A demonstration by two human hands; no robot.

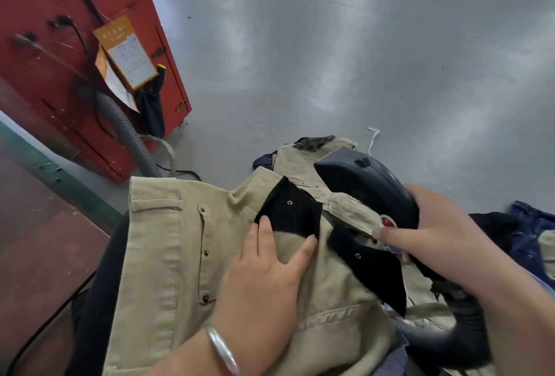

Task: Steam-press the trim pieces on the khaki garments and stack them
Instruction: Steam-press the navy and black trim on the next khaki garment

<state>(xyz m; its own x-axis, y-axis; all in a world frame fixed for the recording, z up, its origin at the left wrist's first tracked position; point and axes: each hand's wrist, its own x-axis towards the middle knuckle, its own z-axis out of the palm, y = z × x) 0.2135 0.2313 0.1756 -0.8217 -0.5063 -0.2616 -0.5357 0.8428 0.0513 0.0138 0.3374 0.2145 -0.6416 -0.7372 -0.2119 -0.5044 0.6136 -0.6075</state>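
Observation:
A khaki garment (162, 252) lies spread in front of me, with two black trim pieces on it. My left hand (270, 267) presses flat on the khaki cloth, its fingertips touching the lower edge of the left black trim piece (289, 210). The right black trim piece (371, 273) lies under the nose of a dark steam iron (363, 183). My right hand (432, 225) grips the iron's handle, index finger stretched toward its red button (388, 222). The iron's black hose (456, 336) curves down at the lower right.
A red metal cabinet (51, 54) with an orange tag and a grey ribbed hose (129, 132) stands at the left. Grey floor lies beyond. Dark blue garments (528, 234) are heaped at the right. A brown surface with a green edge is at lower left.

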